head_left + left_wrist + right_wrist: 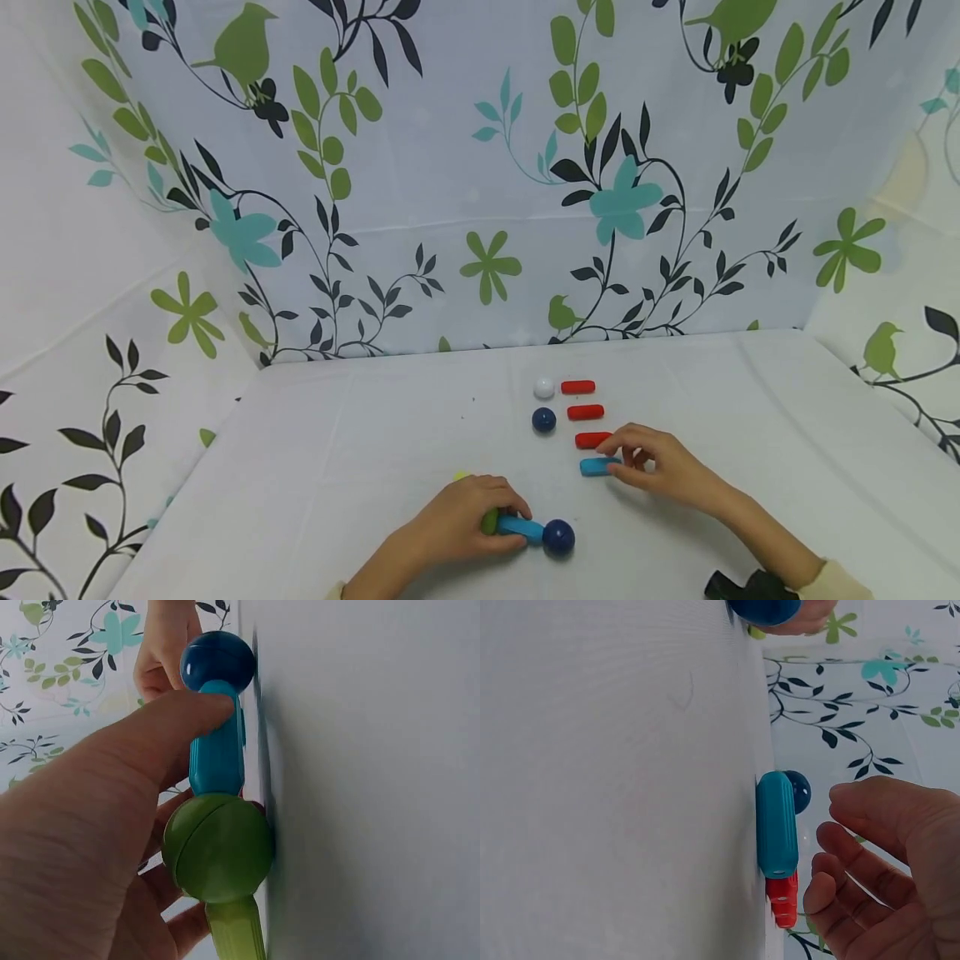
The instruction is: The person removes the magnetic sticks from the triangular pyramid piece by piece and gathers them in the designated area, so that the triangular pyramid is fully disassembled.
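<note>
My left hand [465,518] grips a joined row of toy pieces low over the white table. In it a light blue stick [217,754] links a dark blue ball [558,538] to a green ball [219,847], and a yellow-green stick [238,930] runs on from the green ball. The thumb lies along the light blue stick. My right hand [663,468] hovers beside a loose light blue stick [777,825], its fingers loosely bent around the near end. A gap shows between these fingers and the stick in the right wrist view.
Beyond the loose stick lie three red sticks, the farthest red stick [578,387] beside a white ball [543,388]. A second dark blue ball [543,420] sits just nearer. Something black [750,586] shows by the right sleeve. Patterned cloth [420,167] hangs behind the table.
</note>
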Available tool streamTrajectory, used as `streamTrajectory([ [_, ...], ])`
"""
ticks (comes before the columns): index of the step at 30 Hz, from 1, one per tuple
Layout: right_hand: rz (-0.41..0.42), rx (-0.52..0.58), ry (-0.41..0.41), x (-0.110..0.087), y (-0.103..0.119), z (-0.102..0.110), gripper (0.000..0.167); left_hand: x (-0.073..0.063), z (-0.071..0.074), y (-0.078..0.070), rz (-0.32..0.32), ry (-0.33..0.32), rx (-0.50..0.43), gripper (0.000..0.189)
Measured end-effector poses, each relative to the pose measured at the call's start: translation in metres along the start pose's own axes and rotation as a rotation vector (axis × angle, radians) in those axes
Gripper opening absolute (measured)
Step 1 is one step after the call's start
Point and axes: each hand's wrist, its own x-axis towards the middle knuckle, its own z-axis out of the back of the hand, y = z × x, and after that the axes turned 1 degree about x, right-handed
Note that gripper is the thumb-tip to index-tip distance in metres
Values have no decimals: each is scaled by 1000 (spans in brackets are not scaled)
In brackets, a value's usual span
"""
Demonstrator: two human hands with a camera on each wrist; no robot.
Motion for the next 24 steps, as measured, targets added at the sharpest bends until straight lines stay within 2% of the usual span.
streamTrajectory([
  [7, 7, 30, 70, 2, 14, -6, 20, 2, -6, -12, 11, -8, 105, 25],
  [14, 27, 98, 172, 3, 29, -19, 19, 2, -8, -20, 50, -24, 122, 22],
  [18, 71, 126, 236, 2, 35, -27, 19, 2, -10, -20, 49, -46, 116, 22],
  [24, 69, 163, 326, 2, 45, -39, 23, 3, -15, -19, 28, -91, 131, 22],
])
